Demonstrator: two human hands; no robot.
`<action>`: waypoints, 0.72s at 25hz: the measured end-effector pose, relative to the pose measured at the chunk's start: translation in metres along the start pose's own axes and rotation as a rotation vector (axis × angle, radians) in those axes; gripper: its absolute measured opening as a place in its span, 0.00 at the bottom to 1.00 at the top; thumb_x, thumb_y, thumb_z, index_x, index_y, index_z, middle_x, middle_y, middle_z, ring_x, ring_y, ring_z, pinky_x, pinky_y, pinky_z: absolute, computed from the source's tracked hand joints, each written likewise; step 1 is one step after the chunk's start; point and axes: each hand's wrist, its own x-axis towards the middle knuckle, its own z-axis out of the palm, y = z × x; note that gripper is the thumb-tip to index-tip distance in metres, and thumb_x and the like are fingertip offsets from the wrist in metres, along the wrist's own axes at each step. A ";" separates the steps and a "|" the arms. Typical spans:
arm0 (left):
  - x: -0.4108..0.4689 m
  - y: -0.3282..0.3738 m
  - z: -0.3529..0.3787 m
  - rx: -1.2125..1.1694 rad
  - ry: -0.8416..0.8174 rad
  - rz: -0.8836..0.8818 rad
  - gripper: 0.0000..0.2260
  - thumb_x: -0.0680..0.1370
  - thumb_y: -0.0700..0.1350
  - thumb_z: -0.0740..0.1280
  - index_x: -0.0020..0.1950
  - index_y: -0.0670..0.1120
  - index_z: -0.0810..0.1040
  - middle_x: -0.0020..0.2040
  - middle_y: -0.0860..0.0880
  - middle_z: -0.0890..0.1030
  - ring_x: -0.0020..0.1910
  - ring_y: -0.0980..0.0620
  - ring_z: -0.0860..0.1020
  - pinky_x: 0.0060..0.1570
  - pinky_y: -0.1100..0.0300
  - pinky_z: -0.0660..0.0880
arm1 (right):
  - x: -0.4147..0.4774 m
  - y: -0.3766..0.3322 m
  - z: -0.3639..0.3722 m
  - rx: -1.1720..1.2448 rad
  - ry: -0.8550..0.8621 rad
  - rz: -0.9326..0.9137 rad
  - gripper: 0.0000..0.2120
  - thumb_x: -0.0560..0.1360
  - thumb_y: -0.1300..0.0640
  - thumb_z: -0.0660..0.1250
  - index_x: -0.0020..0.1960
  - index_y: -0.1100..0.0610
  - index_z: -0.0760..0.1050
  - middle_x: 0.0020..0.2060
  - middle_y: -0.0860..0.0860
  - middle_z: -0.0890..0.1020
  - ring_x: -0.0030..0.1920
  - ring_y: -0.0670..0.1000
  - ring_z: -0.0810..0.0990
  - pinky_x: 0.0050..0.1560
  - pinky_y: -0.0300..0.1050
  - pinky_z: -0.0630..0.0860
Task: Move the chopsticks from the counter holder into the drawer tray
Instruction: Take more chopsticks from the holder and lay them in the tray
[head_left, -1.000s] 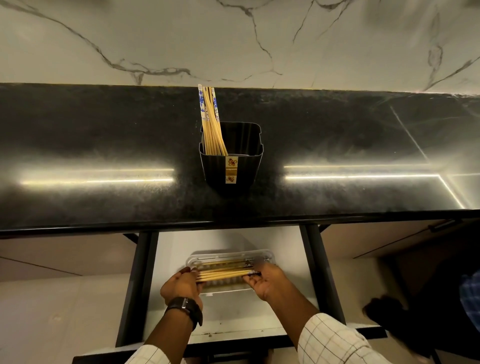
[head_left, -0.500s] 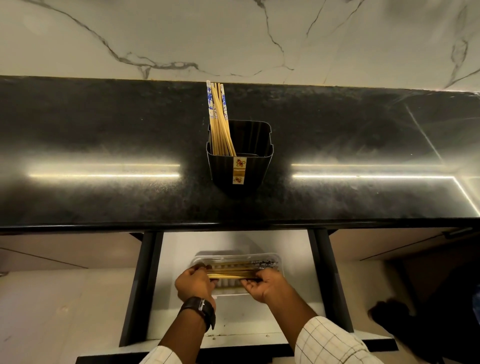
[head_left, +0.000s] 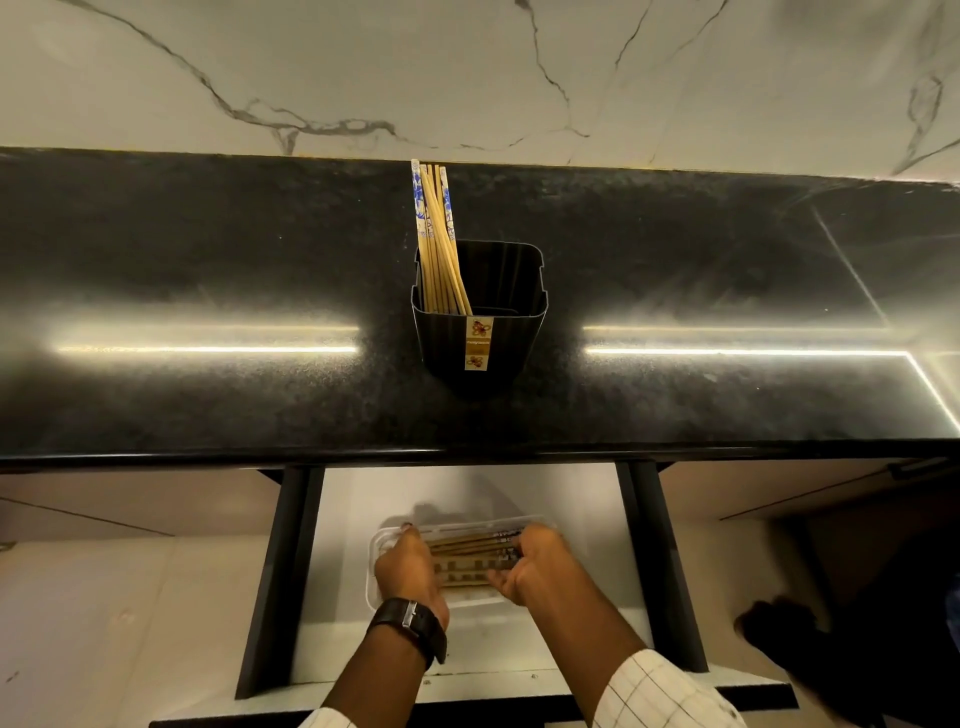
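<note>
Over the tray (head_left: 371, 567), left hand (head_left: 408, 571) and right hand (head_left: 543, 569) fingers (head_left: 525, 540) pinch chopsticks (head_left: 467, 545) at opposite ends.

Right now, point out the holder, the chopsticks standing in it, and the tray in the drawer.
holder (head_left: 511, 348): head view, front wall right of the label.
chopsticks (head_left: 435, 244): head view, middle of the bundle above the rim.
tray (head_left: 467, 598): head view, bare near edge.

head cam; looks steeply down over counter (head_left: 208, 249); open drawer (head_left: 353, 499) nearest; wall (head_left: 363, 62) farthest
</note>
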 end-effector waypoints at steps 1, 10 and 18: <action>-0.001 0.000 -0.001 0.006 -0.031 -0.031 0.11 0.84 0.49 0.61 0.53 0.42 0.77 0.49 0.41 0.81 0.49 0.40 0.80 0.52 0.48 0.79 | 0.000 0.003 0.000 -0.014 -0.009 0.014 0.13 0.85 0.58 0.55 0.55 0.65 0.75 0.46 0.64 0.82 0.43 0.64 0.82 0.34 0.56 0.81; 0.010 0.019 -0.021 0.165 -0.141 -0.055 0.16 0.85 0.56 0.57 0.51 0.47 0.77 0.46 0.42 0.83 0.44 0.43 0.81 0.35 0.55 0.73 | 0.011 0.003 -0.017 -0.002 0.064 -0.030 0.13 0.85 0.59 0.58 0.63 0.64 0.76 0.42 0.60 0.80 0.41 0.59 0.80 0.43 0.52 0.78; 0.012 0.018 -0.022 0.195 -0.194 -0.049 0.15 0.85 0.55 0.58 0.55 0.47 0.78 0.50 0.41 0.84 0.48 0.43 0.81 0.40 0.53 0.74 | 0.012 0.006 -0.020 -0.032 0.023 -0.149 0.12 0.84 0.66 0.57 0.65 0.64 0.73 0.48 0.62 0.80 0.44 0.59 0.81 0.32 0.51 0.78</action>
